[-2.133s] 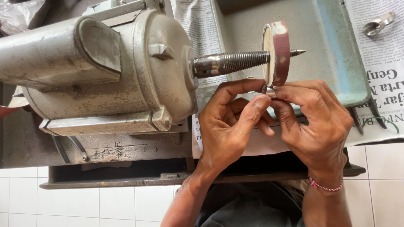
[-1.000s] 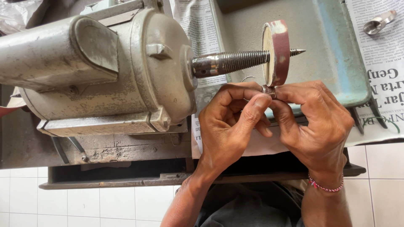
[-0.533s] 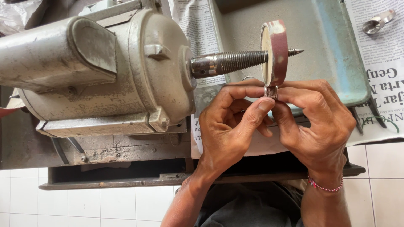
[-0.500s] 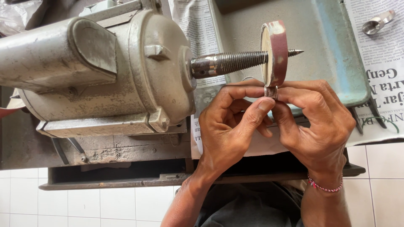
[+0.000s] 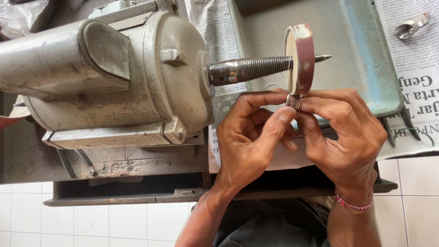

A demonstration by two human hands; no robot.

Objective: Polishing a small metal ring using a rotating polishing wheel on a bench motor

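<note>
A grey metal motor (image 5: 109, 77) lies on its side with a threaded tapered spindle (image 5: 249, 69) pointing right. A disc wheel with a reddish-brown rim (image 5: 300, 58) sits on the spindle. My left hand (image 5: 249, 144) and my right hand (image 5: 345, 135) pinch a small metal piece (image 5: 293, 101) together between fingertips. The piece is pressed up against the bottom edge of the wheel.
A blue-green metal tray (image 5: 366, 59) lies behind the wheel. Newspaper (image 5: 411, 59) covers the bench to the right, with a small shiny metal part (image 5: 410, 25) on it. The motor rests on a rusty dark base (image 5: 137, 169). White tiles show below.
My hands dipped slightly away from the wheel a second ago, then rose again so the piece touches the wheel's lower edge. The grip is unchanged.
</note>
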